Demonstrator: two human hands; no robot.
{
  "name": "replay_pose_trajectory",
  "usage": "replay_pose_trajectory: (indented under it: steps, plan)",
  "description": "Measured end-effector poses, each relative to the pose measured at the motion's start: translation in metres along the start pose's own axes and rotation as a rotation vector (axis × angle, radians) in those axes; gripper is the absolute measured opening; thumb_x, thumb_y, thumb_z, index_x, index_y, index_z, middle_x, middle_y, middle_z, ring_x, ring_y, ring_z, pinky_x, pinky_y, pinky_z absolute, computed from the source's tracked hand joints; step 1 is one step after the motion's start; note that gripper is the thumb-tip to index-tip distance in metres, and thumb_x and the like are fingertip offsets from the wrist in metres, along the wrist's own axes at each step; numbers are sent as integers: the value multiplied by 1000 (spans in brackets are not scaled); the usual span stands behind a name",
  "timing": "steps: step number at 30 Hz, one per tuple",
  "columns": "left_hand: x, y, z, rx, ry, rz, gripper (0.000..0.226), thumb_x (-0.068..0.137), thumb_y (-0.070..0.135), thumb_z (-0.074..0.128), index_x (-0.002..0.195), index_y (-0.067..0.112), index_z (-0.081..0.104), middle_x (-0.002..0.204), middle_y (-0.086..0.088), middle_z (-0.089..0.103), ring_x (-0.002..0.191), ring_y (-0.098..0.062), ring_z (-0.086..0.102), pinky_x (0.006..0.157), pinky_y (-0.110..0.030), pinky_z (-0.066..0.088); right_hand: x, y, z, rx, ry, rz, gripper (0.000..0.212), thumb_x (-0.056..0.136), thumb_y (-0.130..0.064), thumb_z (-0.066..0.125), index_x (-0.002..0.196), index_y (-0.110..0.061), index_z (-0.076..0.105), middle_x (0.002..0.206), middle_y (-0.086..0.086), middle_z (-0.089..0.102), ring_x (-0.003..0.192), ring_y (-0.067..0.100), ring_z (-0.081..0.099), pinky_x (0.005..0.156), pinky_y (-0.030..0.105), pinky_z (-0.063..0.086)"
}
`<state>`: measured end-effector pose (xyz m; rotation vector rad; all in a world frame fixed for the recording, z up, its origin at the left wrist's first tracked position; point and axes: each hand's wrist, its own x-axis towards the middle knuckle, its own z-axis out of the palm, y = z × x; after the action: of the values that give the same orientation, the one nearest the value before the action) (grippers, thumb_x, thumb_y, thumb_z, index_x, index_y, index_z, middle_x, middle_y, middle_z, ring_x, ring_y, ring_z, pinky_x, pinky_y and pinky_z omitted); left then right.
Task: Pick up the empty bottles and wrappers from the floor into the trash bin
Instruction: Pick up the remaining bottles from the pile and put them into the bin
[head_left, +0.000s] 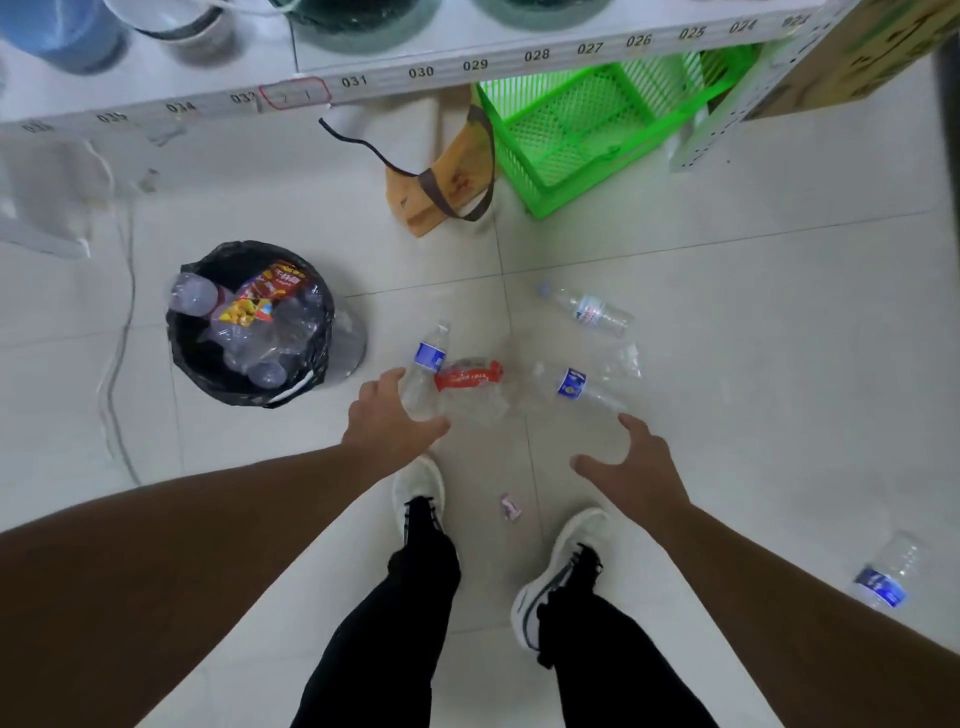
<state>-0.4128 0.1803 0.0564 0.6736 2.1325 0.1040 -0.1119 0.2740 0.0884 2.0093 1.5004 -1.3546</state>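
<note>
My feet: two white shoes on the pale tile floor, a small pink wrapper lying between them.
Stray bottle: one blue-label bottle by the floor's right edge, well apart from the others.
My right hand: fingers spread, holding nothing, hovering near a second blue-label bottle.
My left hand: fingers spread, reaching at a third blue-label bottle; I cannot tell whether they touch it yet.
Pile: a crushed red-label bottle lies between those two; a white-label bottle sits just beyond.
Count: five bottles and one wrapper on the floor.
Handling: I judge them light, thin, crackly and slippery; best gripped round the middle.
Trash bin: black-lined, to my far left, already holding bottles and a wrapper.
</note>
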Motion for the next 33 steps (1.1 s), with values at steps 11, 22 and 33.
replay_pose_trajectory:
  steps: [11,22,33]
  plan:
    - [69,-22,44,13,35,-48,106,77,54,87,165,24,35,164,-10,41,148,-37,43,116,-52,42,89,7,40,-106,-44,-54,99,77,-50,85,160,-28,36,150,14,44,136,35,52,113,48,44]
    - [214,-58,152,53,96,-143,75,94,45,71,157,17,41,146,-16,52,134,-38,54,110,-44,47,275,74,103,-398,53,-89,94,75,-47,82,156,-30,38,148,12,45,135,41,45,104,52,45]
    - [243,-75,173,59,145,-260,65,87,43,77,138,13,50,132,-12,54,111,-34,66,93,-47,60,328,103,128,-314,100,-77,63,75,-41,83,120,-9,51,113,20,65,107,43,65,94,52,55]
